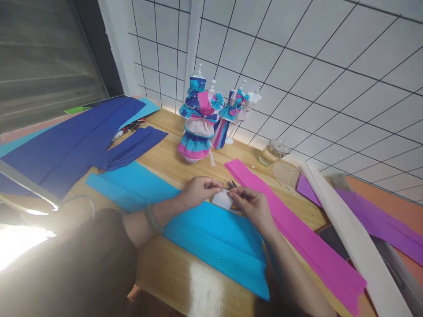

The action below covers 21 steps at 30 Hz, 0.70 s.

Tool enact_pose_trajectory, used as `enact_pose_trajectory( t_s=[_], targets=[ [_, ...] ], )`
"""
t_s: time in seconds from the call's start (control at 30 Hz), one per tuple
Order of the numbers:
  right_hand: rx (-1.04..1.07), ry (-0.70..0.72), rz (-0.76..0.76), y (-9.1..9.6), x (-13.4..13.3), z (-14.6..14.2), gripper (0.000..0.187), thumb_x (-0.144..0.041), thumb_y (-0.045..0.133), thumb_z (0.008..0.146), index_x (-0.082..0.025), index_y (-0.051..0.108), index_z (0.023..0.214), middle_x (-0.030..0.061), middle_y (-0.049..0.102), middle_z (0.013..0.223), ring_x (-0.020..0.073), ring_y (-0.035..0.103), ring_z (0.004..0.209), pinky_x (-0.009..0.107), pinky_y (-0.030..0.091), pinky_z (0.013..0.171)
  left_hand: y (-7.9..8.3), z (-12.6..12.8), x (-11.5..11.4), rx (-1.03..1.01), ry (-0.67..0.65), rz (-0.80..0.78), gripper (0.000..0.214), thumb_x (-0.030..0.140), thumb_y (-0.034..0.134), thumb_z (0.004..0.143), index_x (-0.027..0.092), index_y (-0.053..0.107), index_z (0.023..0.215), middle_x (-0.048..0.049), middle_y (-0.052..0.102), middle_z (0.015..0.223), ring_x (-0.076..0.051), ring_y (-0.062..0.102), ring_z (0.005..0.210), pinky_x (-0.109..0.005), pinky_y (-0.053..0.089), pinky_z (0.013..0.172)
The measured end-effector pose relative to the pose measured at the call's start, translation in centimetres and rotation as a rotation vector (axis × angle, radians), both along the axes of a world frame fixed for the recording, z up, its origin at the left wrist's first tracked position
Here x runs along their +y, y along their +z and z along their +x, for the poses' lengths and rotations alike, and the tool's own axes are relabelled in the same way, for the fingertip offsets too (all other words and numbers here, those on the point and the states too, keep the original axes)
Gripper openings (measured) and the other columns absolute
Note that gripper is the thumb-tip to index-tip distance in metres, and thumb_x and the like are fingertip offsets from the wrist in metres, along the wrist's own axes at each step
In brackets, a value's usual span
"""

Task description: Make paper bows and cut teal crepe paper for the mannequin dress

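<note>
Far left of the fingers, a broad navy crepe-paper sheet (pixel 76 136) lay on a wooden table (pixel 165 275); a folded navy strip (pixel 137 147) lay nearer to them. A bright blue crepe-paper sheet (pixel 218 231) stretched below the fingers, under both forearms. The left hand (pixel 200 192), a greenish bangle (pixel 153 220) at its wrist, pinched the upper edge of a small white piece (pixel 222 200) between thumb and fingertips. Beyond the fingers stood miniature dress forms (pixel 198 132) in ruffled blue, pink and white. The white piece was between the two hands, with dark pointed blades (pixel 231 183) just beyond it. The right hand (pixel 254 206) pinched its upper right side. Right of the fingers ran a magenta strip (pixel 297 237), with a clear jar (pixel 274 152) past it. Farthest right, a cream strip (pixel 350 229) crossed over a purple one (pixel 380 220).
</note>
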State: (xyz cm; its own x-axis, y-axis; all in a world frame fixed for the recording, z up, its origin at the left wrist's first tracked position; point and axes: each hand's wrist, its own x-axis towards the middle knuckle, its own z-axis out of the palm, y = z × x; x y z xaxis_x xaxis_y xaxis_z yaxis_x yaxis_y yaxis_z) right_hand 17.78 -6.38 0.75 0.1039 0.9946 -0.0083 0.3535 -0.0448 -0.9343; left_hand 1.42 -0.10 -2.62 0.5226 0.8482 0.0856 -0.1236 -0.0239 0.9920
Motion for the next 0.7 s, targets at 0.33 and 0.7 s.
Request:
enact_pose_trajectory(
  t_s=[0.33,0.7],
  targets=[
    [0.161,-0.001,-0.055,0.29,0.06,0.28,0.036,-0.041,0.068,0.063,-0.013,0.067,0.084,0.0026,0.062,0.058,0.0121,0.054,0.046,0.026,0.046,0.046,-0.32,-0.19,0.38,-0.044,-0.040,-0.061,0.026,0.030,0.066,0.066,0.011,0.064,0.084,-0.0069,0.068,0.081,-0.014,0.062,0.072,-0.024,0.048,0.067],
    [0.185,-0.010,-0.035,-0.37,0.21,0.77,0.026,-0.036,0.067,0.065,-0.016,0.068,0.082,0.0023,0.063,0.062,0.0127,0.056,0.053,0.028,0.048,0.053,0.02,-0.25,0.36,-0.040,-0.046,-0.060,0.023,0.029,0.066,0.066,0.011,0.064,0.081,-0.0068,0.068,0.080,-0.014,0.061,0.073,-0.024,0.048,0.068]
  ],
)
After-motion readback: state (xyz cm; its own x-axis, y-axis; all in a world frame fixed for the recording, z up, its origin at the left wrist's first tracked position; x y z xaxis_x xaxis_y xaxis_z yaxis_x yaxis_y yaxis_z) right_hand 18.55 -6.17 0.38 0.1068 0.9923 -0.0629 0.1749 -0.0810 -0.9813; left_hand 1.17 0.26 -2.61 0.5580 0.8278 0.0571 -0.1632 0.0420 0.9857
